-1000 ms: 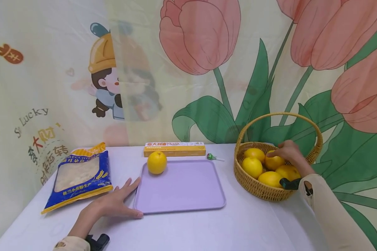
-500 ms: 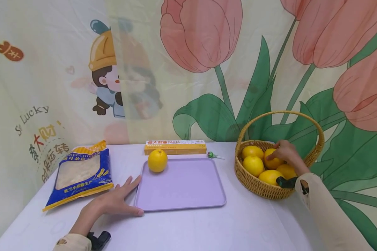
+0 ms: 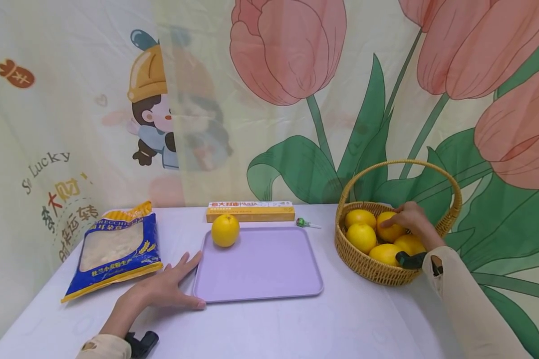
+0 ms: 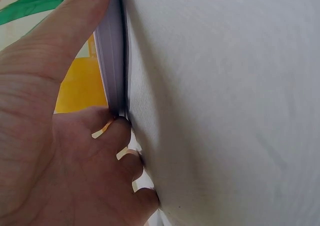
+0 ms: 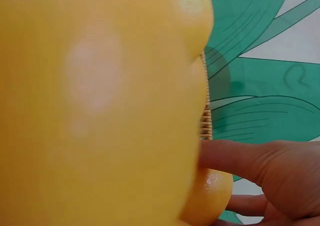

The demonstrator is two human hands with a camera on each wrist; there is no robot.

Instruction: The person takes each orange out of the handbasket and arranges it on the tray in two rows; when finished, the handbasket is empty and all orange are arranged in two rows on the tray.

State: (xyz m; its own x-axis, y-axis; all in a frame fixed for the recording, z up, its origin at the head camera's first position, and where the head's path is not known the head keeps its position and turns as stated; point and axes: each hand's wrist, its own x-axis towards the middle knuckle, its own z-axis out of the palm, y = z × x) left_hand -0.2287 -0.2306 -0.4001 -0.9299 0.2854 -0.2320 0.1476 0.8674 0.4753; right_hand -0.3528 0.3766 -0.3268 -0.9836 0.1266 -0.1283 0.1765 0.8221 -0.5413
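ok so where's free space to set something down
Most of the purple tray, right of its yellow fruit; the white cloth in front, between left hand and right sleeve. Crowded: the basket, holding other fruits and the right hand.

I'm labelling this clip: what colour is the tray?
Light purple; the tray shows best in the head view, with the left hand at its edge.

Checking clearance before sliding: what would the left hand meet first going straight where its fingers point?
The lilac tray: the left hand touches its left rim. Beyond, the yellow citrus fruit probably comes next, though depth is unclear.
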